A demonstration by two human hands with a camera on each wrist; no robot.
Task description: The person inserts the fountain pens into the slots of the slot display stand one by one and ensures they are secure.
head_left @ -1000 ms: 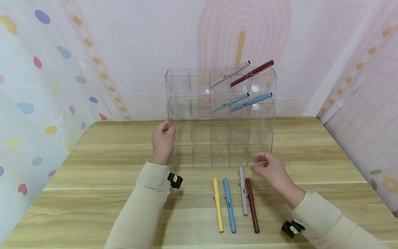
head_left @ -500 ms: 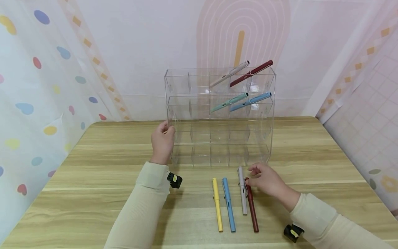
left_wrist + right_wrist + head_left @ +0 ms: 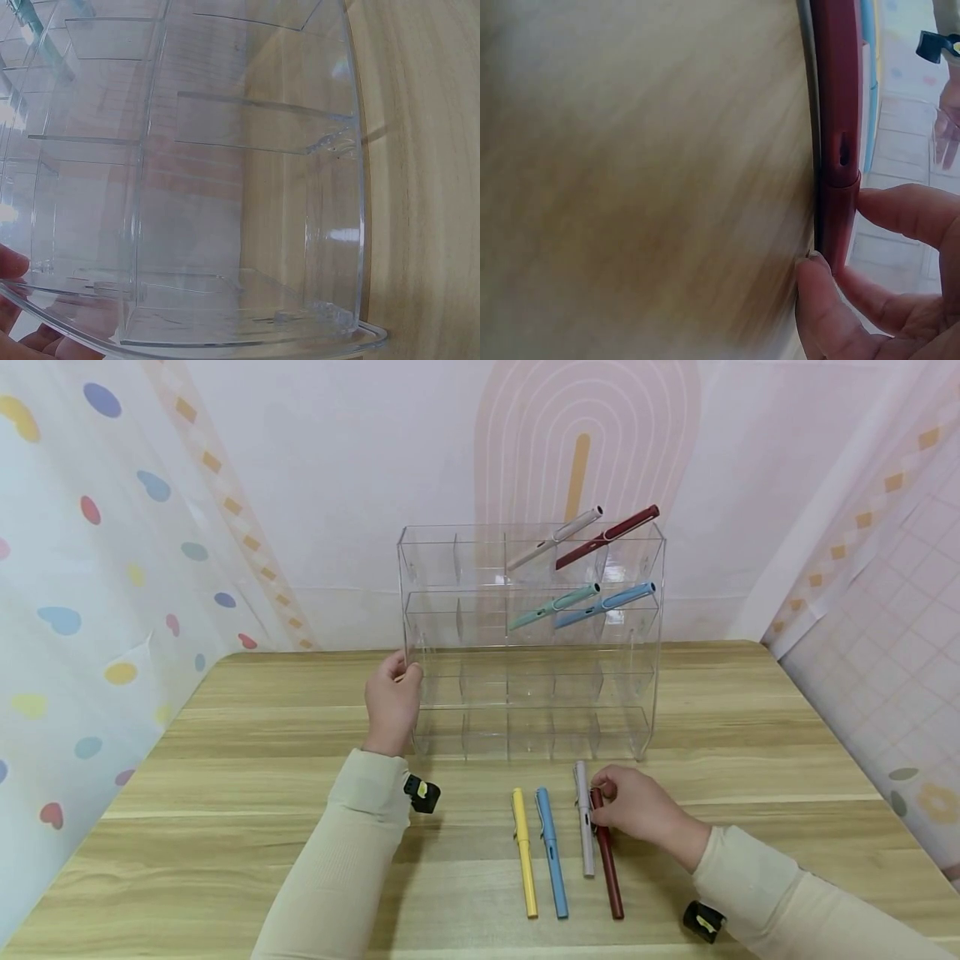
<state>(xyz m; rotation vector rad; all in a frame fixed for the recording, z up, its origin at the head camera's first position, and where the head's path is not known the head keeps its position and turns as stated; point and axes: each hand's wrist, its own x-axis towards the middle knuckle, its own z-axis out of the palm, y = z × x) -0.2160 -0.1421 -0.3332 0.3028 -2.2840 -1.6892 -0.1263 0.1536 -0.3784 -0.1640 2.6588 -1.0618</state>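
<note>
My left hand [image 3: 392, 706] grips the left side wall of a clear acrylic rack [image 3: 531, 720]; in the left wrist view its fingertips [image 3: 11, 262] curl over that wall's edge. On the table in front, my right hand [image 3: 645, 806] pinches the capped end of a dark red pen [image 3: 611, 885] between thumb and fingers. The right wrist view has this pen [image 3: 838, 90] close up, its cap between the digits. Right beside it lies a grey pen [image 3: 587, 852]. Further left are a blue pen [image 3: 553, 860] and a yellow pen [image 3: 526, 860], roughly parallel.
Slanting in the rack's upper two tiers are a pale pink pen [image 3: 551, 542], another dark red pen [image 3: 609, 537], a green pen [image 3: 553, 607] and a light blue pen [image 3: 606, 605]. The wooden table [image 3: 247, 827] meets patterned curtains [image 3: 337, 510] behind.
My right hand has moved from the rack's lower right corner toward me and left, down onto the dark red pen, and closed its fingers on it. The left hand stays put.
</note>
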